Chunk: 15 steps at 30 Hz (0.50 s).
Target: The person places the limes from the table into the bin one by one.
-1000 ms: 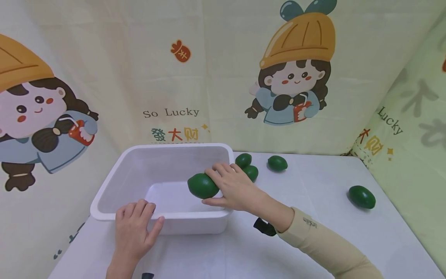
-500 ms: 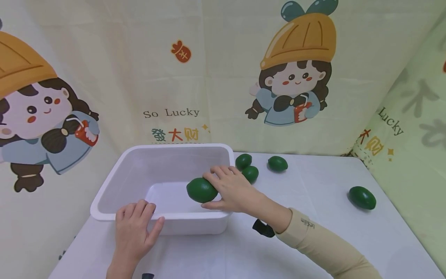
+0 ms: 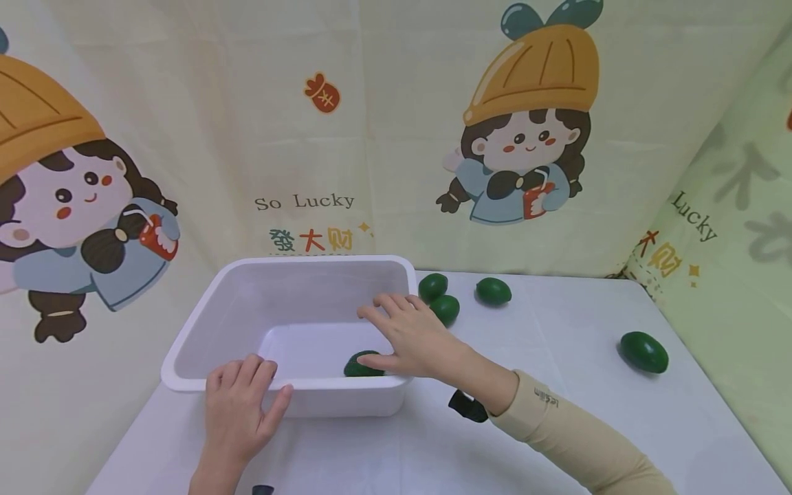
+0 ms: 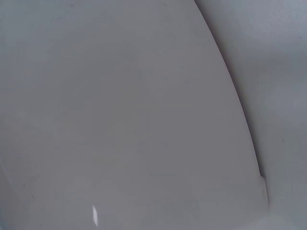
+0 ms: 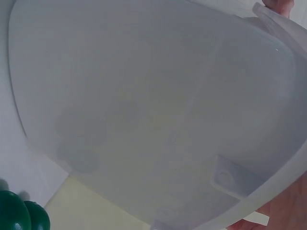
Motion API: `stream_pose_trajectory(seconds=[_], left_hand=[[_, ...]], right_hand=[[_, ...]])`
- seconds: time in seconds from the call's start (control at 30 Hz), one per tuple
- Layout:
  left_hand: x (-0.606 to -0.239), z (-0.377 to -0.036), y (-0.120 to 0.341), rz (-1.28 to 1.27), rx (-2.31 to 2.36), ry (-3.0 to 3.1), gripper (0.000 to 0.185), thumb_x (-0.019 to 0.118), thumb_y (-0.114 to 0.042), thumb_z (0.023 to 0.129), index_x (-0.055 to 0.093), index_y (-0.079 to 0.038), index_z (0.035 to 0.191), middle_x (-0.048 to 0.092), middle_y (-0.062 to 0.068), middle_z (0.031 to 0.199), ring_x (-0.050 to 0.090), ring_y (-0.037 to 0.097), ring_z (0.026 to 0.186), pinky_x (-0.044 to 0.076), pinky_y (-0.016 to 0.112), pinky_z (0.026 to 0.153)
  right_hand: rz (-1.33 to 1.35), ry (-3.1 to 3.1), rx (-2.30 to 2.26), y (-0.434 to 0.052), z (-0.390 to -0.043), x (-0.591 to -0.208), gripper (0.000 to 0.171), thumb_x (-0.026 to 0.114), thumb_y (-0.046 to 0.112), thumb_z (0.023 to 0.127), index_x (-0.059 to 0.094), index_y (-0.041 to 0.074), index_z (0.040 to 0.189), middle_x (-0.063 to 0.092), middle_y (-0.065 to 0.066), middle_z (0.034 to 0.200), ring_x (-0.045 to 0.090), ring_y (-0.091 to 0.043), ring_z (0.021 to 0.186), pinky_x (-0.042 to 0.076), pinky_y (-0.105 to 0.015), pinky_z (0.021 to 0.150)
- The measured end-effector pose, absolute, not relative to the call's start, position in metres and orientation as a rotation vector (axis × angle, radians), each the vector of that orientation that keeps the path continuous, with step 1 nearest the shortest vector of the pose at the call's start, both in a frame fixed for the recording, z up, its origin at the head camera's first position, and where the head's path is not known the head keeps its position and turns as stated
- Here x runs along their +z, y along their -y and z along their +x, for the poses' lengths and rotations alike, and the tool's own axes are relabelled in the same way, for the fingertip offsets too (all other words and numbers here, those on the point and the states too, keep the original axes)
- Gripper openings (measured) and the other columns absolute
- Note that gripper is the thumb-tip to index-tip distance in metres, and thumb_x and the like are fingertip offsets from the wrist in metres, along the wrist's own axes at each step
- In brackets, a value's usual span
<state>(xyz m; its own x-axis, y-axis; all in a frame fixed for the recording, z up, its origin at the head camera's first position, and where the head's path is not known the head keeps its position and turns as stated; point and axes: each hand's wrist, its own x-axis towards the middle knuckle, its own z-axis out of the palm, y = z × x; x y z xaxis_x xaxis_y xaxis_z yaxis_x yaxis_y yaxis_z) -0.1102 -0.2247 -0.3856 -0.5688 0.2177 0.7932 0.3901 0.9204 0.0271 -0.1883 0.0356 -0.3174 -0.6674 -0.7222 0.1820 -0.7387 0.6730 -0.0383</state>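
We have just dropped one green fruit (image 3: 363, 364) into the white tub (image 3: 185, 344); our right hand (image 3: 413, 338) is open above it. Next we reach to 2 o'clock for another fruit (image 3: 445, 308). Our left hand (image 3: 238, 411) rests flat on the tub's near rim.

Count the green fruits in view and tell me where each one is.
5. One green fruit lies inside the white tub, below the right hand. Two sit behind that hand, one farther right, one near the table's right edge. The hand may hide others.

head view downward, wrist views against tub (image 3: 198, 330)
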Motion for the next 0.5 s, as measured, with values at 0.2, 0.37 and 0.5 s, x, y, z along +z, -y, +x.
stream_pose_trajectory(seconds=[0.2,0.37,0.5], left_hand=[[-0.3854,-0.1098,0.2246,-0.429,-0.249,2.21,0.054,0.029,-0.051,0.091,0.054,-0.003,0.082,0.049,0.011,0.078,0.041,0.03,0.074,0.028,0.045,0.07],[-0.3847,-0.1107,0.2228,-0.436,-0.272,2.157,0.053,0.03,-0.05,0.091,0.054,-0.003,0.081,0.049,0.011,0.078,0.041,0.031,0.072,0.027,0.046,0.069],[-0.3849,-0.1099,0.2233,-0.432,-0.27,2.173,0.054,0.03,-0.05,0.091,0.054,-0.003,0.081,0.049,0.011,0.078,0.041,0.03,0.073,0.027,0.046,0.069]], right_hand=[[1.192,2.738,0.164,-0.0365,-0.1876,-0.3166,0.059,0.047,0.06,0.084,0.041,0.023,0.13,0.044,-0.003,0.126,0.04,-0.022,0.119,0.034,-0.043,0.098],[1.173,2.746,0.156,-0.0386,-0.1866,-0.315,0.06,0.046,0.061,0.084,0.041,0.024,0.13,0.044,-0.003,0.127,0.039,-0.021,0.12,0.033,-0.042,0.099],[1.16,2.723,0.154,-0.0423,-0.1859,-0.3137,0.059,0.047,0.06,0.084,0.043,0.023,0.13,0.044,-0.003,0.126,0.041,-0.02,0.118,0.034,-0.041,0.097]])
